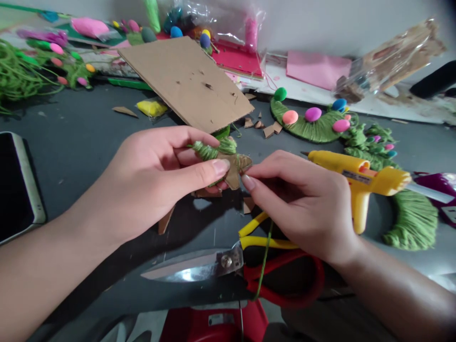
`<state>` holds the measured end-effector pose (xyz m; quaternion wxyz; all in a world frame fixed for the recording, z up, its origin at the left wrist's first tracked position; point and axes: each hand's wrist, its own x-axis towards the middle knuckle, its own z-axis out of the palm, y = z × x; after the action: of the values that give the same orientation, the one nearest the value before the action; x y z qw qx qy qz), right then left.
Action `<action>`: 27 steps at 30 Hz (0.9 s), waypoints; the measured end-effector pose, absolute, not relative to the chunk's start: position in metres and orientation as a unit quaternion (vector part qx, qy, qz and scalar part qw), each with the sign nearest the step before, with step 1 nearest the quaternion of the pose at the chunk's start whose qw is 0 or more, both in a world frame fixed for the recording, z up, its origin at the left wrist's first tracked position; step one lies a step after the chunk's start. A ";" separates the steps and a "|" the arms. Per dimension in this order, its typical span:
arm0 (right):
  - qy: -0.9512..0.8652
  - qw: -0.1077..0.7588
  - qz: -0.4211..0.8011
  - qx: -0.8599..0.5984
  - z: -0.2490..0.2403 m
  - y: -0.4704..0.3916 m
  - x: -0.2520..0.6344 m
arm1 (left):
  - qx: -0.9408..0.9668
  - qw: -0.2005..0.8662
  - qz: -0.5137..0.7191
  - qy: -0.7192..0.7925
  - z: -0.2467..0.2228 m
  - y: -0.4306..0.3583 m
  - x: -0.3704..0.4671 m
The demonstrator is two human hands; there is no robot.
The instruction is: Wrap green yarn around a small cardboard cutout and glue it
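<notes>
Cutout: small, pronged, brown cardboard, held in the air above the work surface, between the two hands. The left hand pinches it, thumb flat on the front face, fingers curled behind. On the right hand, thumb and index finger are pressed together at the cutout's right edge, apparently on the yarn strand; the exact contact is too small to confirm. The strand hangs below that hand and crosses the handles of the scissors.

Status: partial. Two upper prongs carry thick green wrapping; the right prong shows only a thin layer with brown visible through it. The center and lower prong are bare on the near face — these, by judgement, remain to be covered. The rear face is hidden.

Adjacent items: scissors on the surface, blades pointing left; cardboard sheet beyond the hands; yellow glue gun beside the right hand; phone at far left. Beyond the glue gun lies a green-wrapped crescent bearing colored ovals — wrapped and decorated, whereas the cutout bears no ovals on its visible face.
</notes>
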<state>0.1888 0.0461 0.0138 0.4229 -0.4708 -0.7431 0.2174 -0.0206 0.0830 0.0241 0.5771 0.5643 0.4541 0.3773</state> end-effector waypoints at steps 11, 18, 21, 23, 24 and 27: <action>-0.780 0.394 0.189 -0.447 0.010 0.046 0.190 | 0.583 0.543 0.347 0.495 0.027 0.084 -0.017; -0.809 0.377 0.166 -0.419 0.006 0.045 0.189 | 0.670 0.359 0.372 0.533 0.030 0.076 -0.013; -0.816 0.373 0.160 -0.412 0.006 0.044 0.189 | 0.699 0.330 0.362 0.522 0.029 0.076 -0.013; -0.819 0.372 0.152 -0.410 0.007 0.044 0.190 | 0.703 0.335 0.362 0.512 0.029 0.076 -0.012; -0.820 0.373 0.143 -0.410 0.007 0.044 0.191 | 0.703 0.346 0.358 0.508 0.028 0.075 -0.012; -0.817 0.383 0.109 -0.418 0.010 0.044 0.192 | 0.700 0.371 0.349 0.500 0.027 0.074 -0.011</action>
<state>0.1922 0.0439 0.0099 0.3828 -0.4181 -0.8165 0.1092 -0.0106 0.0744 0.0269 0.3711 0.7003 0.5001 0.3490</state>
